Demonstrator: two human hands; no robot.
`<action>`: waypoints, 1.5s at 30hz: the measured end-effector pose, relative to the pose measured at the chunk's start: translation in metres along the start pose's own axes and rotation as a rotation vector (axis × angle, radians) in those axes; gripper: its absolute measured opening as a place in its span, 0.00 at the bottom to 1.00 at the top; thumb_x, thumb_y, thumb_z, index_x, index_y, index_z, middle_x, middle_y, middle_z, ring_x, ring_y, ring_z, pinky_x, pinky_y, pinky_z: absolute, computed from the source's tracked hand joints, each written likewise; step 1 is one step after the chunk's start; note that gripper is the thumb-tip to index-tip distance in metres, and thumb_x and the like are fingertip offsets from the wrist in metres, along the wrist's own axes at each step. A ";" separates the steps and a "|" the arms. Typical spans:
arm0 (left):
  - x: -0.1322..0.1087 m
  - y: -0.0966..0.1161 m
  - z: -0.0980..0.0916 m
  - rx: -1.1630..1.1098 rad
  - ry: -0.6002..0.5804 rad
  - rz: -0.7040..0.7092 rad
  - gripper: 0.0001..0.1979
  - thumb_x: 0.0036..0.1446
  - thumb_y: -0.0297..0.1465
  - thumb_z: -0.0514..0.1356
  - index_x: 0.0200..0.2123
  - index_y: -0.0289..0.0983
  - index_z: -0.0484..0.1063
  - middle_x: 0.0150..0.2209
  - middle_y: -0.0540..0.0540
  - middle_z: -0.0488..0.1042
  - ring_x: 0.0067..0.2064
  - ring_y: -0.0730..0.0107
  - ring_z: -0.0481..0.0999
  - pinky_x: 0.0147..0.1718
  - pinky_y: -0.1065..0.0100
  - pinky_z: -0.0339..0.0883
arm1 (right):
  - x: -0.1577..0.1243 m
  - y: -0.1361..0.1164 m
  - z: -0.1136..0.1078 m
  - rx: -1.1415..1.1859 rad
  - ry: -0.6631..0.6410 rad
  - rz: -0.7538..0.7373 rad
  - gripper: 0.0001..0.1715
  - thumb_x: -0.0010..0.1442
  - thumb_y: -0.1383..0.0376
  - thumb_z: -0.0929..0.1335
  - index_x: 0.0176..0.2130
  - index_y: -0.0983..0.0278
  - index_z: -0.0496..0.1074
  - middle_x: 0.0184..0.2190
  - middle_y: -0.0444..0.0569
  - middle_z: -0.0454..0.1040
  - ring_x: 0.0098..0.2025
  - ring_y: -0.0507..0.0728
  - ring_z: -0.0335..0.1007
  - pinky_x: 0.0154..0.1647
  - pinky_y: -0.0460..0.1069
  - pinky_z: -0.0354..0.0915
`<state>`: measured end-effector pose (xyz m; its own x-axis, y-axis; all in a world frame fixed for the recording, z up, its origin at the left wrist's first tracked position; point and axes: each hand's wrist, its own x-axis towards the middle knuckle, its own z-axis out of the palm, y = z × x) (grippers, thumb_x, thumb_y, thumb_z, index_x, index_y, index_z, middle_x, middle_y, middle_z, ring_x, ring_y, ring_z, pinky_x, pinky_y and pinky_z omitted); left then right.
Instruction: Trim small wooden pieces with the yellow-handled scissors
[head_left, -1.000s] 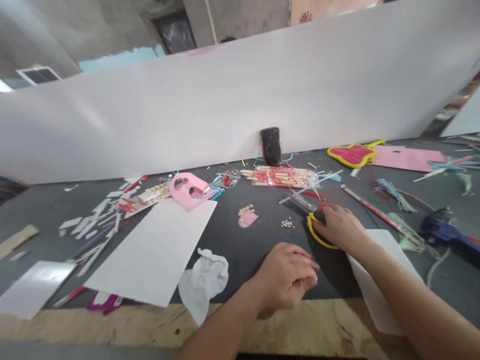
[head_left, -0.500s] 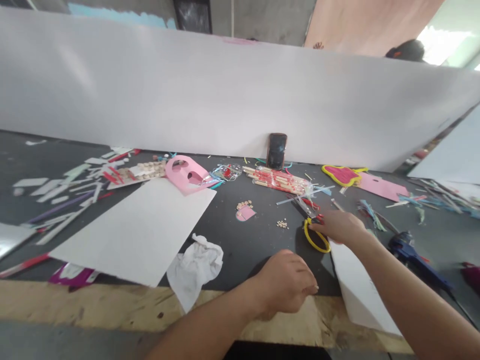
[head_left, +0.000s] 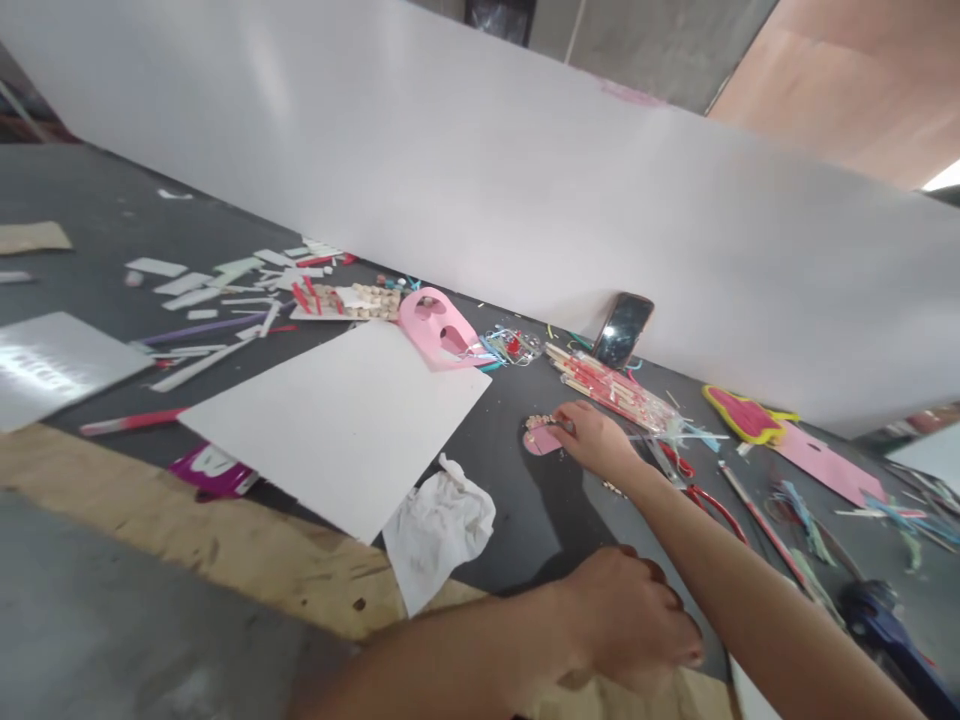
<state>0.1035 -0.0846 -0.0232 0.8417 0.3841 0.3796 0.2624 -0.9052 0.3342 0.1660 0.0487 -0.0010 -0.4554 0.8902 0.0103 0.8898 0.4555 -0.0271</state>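
Observation:
My right hand (head_left: 592, 435) reaches over the dark tabletop, its fingertips pinched together at the edge of a small pink heart-shaped piece (head_left: 541, 440). Small wooden beads (head_left: 538, 421) lie along the top of that piece. What the fingertips hold, if anything, is too small to make out. A few pale beads (head_left: 613, 488) show beside my right forearm. Closer to me, my left hand (head_left: 634, 610) hovers near the table's front edge with curled fingers, slightly blurred; its grasp is hidden. Red-handled pliers or scissors (head_left: 712, 500) lie partly behind the right forearm.
A large white sheet (head_left: 337, 430) and a crumpled white cloth (head_left: 442, 525) lie to the left. A pink cut-out (head_left: 439, 330), bagged sticks (head_left: 611, 385) and a leaning phone (head_left: 624, 330) stand along the white partition (head_left: 450, 180). At right is a blue glue gun (head_left: 881, 620).
My right hand has left the yellow loop and moved left to the pink heart piece. The view has turned and tilted. My left hand stays near the front edge; the yellow loop no longer shows.

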 end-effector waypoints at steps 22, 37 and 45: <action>0.000 -0.001 -0.004 -0.053 0.005 -0.048 0.08 0.57 0.32 0.56 0.31 0.40 0.75 0.33 0.50 0.80 0.36 0.63 0.77 0.30 0.60 0.66 | 0.002 0.005 0.011 0.081 0.033 -0.043 0.17 0.59 0.73 0.58 0.42 0.62 0.71 0.42 0.50 0.69 0.39 0.54 0.68 0.41 0.47 0.62; 0.000 -0.003 -0.011 -0.043 -0.085 -0.070 0.10 0.59 0.33 0.54 0.33 0.40 0.75 0.34 0.50 0.80 0.37 0.61 0.77 0.29 0.59 0.66 | 0.019 0.007 0.015 0.083 0.002 -0.068 0.19 0.61 0.69 0.60 0.49 0.59 0.71 0.46 0.50 0.68 0.44 0.55 0.68 0.47 0.48 0.62; 0.000 -0.003 -0.008 -0.064 -0.053 -0.068 0.08 0.57 0.33 0.57 0.30 0.40 0.75 0.34 0.50 0.80 0.37 0.62 0.76 0.27 0.61 0.65 | 0.015 0.014 0.010 0.099 0.061 -0.064 0.15 0.61 0.70 0.60 0.41 0.62 0.73 0.42 0.51 0.70 0.41 0.55 0.68 0.43 0.48 0.63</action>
<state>0.0991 -0.0806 -0.0172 0.8472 0.4324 0.3087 0.2903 -0.8635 0.4125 0.1714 0.0682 -0.0115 -0.5057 0.8594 0.0763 0.8506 0.5114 -0.1226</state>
